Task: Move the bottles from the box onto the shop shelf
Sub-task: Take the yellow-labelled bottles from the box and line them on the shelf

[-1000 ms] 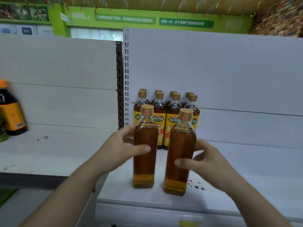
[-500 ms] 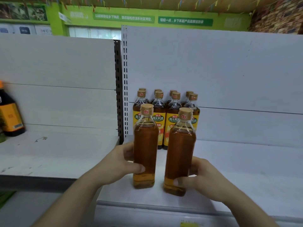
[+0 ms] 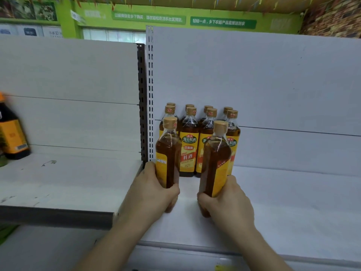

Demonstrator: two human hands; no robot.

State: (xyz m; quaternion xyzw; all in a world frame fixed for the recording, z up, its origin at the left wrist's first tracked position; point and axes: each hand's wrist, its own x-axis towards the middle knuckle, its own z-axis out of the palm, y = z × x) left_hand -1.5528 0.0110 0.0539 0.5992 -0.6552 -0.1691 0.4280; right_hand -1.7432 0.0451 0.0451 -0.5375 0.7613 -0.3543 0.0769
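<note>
At frame centre I gripped the left bottle (image 3: 168,153) in my left hand (image 3: 154,190), the right bottle (image 3: 214,161) in my right hand (image 3: 227,204). Both seemingly stood on the shelf (image 3: 293,204).

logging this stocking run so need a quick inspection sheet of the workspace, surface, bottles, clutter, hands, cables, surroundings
surface: white shelf carries the bottles; grey shelf to its left has scuff marks
job's things: left bottle and right bottle upright in front, labels turned sideways, bases hidden; stocked bottles stand in two rows of four at the back panel; box not in view
clutter: dark bottle with orange label at the left edge, blurred
hands: left hand grips the left bottle low; right hand grips the right bottle low
cables: nothing seen
surroundings: slotted upright, green signboard, brick wall
</note>
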